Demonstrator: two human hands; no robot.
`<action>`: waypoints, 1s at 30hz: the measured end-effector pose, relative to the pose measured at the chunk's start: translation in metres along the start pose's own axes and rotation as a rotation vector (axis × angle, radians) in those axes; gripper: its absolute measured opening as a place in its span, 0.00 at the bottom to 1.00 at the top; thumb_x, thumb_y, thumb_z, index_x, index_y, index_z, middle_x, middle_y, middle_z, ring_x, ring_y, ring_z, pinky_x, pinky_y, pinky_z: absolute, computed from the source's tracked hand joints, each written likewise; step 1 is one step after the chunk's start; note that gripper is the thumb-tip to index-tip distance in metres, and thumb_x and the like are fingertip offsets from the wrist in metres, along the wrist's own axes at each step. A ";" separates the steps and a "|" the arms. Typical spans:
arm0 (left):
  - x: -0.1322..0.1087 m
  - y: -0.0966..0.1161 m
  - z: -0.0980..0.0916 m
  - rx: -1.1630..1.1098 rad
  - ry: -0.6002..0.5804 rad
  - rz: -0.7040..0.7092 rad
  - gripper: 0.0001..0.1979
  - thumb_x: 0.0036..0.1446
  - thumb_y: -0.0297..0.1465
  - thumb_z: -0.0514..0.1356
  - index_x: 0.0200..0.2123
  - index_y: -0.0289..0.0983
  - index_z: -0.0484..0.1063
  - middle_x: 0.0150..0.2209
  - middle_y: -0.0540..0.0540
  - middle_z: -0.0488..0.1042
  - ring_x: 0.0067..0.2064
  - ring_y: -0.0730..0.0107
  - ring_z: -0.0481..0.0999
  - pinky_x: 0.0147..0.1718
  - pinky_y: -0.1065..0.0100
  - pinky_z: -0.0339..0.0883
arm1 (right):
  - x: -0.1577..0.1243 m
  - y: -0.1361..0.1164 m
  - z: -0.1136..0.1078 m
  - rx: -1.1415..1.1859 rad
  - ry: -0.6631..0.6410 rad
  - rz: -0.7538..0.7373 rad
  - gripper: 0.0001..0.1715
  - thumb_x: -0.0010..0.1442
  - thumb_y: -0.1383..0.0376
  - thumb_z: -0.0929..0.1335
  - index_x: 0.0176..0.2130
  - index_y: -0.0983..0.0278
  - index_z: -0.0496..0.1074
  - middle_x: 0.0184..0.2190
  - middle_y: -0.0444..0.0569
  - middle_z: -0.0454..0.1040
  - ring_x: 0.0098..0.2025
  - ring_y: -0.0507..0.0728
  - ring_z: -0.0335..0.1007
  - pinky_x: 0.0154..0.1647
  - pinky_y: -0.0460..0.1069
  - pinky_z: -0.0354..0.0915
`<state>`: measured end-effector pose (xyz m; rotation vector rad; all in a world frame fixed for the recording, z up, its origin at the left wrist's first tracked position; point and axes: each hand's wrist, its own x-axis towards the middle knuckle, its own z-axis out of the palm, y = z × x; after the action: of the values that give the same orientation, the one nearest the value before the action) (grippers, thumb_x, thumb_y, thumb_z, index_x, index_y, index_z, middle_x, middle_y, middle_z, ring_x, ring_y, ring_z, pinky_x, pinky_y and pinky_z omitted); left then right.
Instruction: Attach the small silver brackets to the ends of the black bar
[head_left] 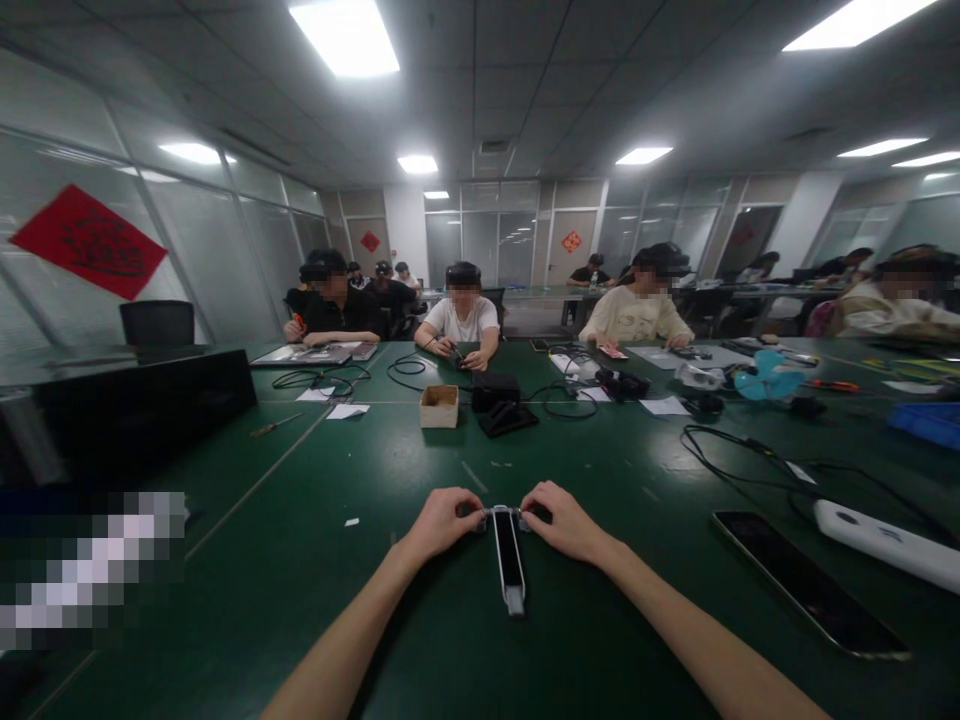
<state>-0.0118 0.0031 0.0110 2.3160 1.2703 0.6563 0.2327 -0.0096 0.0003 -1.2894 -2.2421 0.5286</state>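
The left hand (442,525) and right hand (564,524) are pinching the top end of a slim black-and-silver gadget (509,560) lying on the green desk (300,600), both grips narrow on it. A careless sideways slip could be sending it toward the phone (810,585) lying nearby.
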 end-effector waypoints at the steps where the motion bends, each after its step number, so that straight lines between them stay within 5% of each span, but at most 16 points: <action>1: 0.000 0.000 0.000 -0.006 0.002 -0.002 0.09 0.55 0.34 0.58 0.34 0.37 0.77 0.30 0.51 0.75 0.29 0.72 0.69 0.30 0.73 0.59 | 0.000 0.000 0.000 0.000 0.001 -0.001 0.11 0.61 0.58 0.63 0.37 0.61 0.71 0.36 0.47 0.69 0.39 0.55 0.64 0.40 0.52 0.63; 30: -0.001 0.001 -0.005 0.054 -0.066 -0.013 0.11 0.59 0.36 0.55 0.37 0.37 0.76 0.36 0.48 0.74 0.36 0.69 0.70 0.35 0.71 0.61 | -0.001 -0.010 -0.004 -0.005 -0.030 0.056 0.10 0.61 0.60 0.63 0.36 0.62 0.71 0.37 0.48 0.69 0.39 0.55 0.63 0.41 0.51 0.63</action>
<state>-0.0147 0.0023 0.0156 2.3507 1.2870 0.5432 0.2286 -0.0150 0.0092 -1.3592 -2.2382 0.5660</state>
